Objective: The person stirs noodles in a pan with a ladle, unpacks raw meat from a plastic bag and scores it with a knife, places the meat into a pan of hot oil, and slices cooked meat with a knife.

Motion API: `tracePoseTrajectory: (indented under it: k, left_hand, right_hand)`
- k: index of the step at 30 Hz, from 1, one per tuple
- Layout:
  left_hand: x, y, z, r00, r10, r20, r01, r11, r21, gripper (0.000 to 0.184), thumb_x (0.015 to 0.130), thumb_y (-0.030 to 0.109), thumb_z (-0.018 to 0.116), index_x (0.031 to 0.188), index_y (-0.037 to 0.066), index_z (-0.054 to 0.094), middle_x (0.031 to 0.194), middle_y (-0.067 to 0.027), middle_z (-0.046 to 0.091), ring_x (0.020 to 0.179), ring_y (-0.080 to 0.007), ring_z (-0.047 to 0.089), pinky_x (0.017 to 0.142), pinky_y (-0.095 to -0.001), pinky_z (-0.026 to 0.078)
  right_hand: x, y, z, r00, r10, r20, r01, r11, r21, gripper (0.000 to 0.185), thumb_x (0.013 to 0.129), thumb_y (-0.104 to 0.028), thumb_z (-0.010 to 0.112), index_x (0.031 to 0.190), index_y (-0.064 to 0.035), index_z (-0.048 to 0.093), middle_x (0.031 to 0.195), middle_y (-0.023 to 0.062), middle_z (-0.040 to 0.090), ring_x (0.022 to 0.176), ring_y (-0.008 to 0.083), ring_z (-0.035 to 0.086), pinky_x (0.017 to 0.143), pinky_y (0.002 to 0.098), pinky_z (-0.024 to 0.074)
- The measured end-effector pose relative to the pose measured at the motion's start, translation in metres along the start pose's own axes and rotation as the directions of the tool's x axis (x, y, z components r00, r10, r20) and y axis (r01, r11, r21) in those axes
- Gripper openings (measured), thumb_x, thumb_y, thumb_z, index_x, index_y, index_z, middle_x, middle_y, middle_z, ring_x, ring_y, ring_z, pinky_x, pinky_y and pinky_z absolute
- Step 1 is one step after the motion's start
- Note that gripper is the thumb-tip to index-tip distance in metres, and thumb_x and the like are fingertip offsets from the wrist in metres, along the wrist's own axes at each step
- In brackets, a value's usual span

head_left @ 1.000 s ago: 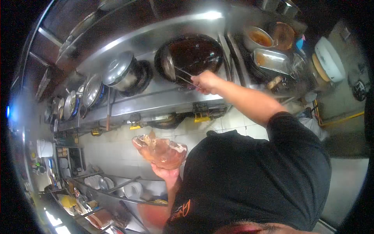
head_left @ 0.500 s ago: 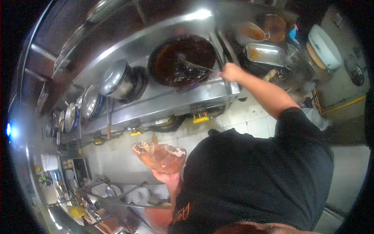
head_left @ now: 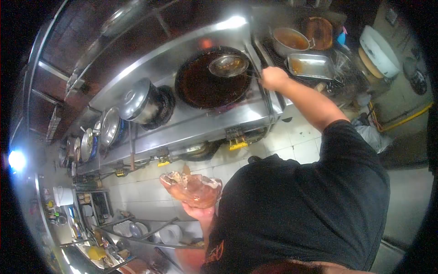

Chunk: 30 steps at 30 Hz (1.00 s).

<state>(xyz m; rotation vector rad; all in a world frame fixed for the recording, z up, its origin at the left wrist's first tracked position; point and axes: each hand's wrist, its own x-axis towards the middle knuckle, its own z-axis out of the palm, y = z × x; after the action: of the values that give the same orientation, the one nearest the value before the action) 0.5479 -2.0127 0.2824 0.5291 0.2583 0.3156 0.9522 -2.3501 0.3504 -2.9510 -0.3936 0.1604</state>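
Observation:
My right hand [head_left: 274,79] is closed around the handle of a round strainer [head_left: 228,66], which has small bits in its bowl. The strainer is over a large wok [head_left: 205,89] with dark brown liquid in it, set into the steel stove. Lower down, my left hand [head_left: 200,213] supports a big piece of meat [head_left: 194,189] from below, palm up. The meat is pinkish-brown with pale fatty edges, and it is held over the floor in front of the stove.
Left of the wok stands a lidded steel pot [head_left: 139,100], with several pans further along the stove [head_left: 196,132]. At the right are a pot of brown liquid [head_left: 292,40], a metal tray [head_left: 310,66] and a white basin [head_left: 379,52]. Shelves with bowls [head_left: 170,234] are at lower left.
The strainer has come up out of the dark liquid, and its bowl now shows above the wok. My left hand still holds the meat. The view has shifted slightly.

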Motion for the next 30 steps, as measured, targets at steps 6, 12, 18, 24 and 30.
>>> tracePoseTrajectory:
  k: [6,12,18,24,30]
  left_hand:
    - [-0.002,-0.003,-0.002,1.000,0.026,-0.004,-0.026,1.000,-0.010,0.082,0.086,0.062,0.060,0.148,0.013,0.040,0.142,-0.0111,0.053,0.128,-0.0345,0.053,0.108,-0.0582,0.042]
    - [0.001,-0.005,-0.012,0.998,0.046,-0.032,-0.047,0.999,-0.028,0.082,0.086,0.061,0.060,0.149,0.013,0.040,0.142,-0.0114,0.053,0.127,-0.0344,0.053,0.107,-0.0578,0.043]
    - [0.000,-0.006,-0.013,0.996,0.049,-0.075,-0.053,0.997,-0.049,0.079,0.088,0.062,0.054,0.147,0.011,0.041,0.139,-0.0122,0.055,0.126,-0.0345,0.054,0.105,-0.0576,0.044]
    - [0.000,-0.007,0.009,0.992,0.032,-0.125,-0.044,0.995,-0.094,0.078,0.089,0.064,0.046,0.145,0.010,0.042,0.139,-0.0140,0.053,0.124,-0.0379,0.054,0.102,-0.0610,0.045]
    - [0.007,-0.008,-0.014,0.986,0.015,-0.168,-0.027,0.997,-0.074,0.082,0.085,0.067,0.049,0.144,0.011,0.043,0.139,-0.0156,0.052,0.124,-0.0414,0.052,0.095,-0.0683,0.045]
  right_hand:
    - [-0.007,0.008,-0.002,1.000,0.001,-0.026,-0.003,0.998,-0.067,0.032,0.085,-0.031,0.066,0.089,-0.0004,0.074,0.091,0.0231,0.072,0.087,0.0403,0.070,0.080,0.0503,0.0569]
    - [-0.020,0.016,-0.014,0.998,-0.005,-0.059,0.001,0.998,-0.066,0.035,0.086,-0.034,0.067,0.089,0.0000,0.074,0.093,0.0249,0.071,0.089,0.0403,0.070,0.081,0.0501,0.0565]
    - [-0.032,0.061,-0.038,0.916,0.259,-0.306,-0.153,0.931,0.331,0.043,0.090,-0.040,0.067,0.086,0.0028,0.072,0.089,0.0232,0.071,0.085,0.0366,0.070,0.078,0.0469,0.0558]
    - [-0.019,0.165,-0.024,0.887,0.439,0.145,0.054,-0.410,0.911,0.037,0.104,-0.034,0.049,0.108,0.0018,0.059,0.082,0.0167,0.068,0.061,0.0194,0.064,0.043,0.0269,0.0482]
    - [-0.011,0.233,0.006,0.828,0.508,0.237,0.152,-0.611,0.777,0.041,0.106,-0.032,0.044,0.110,0.0065,0.055,0.090,0.0215,0.068,0.064,0.0249,0.067,0.051,0.0306,0.0586]
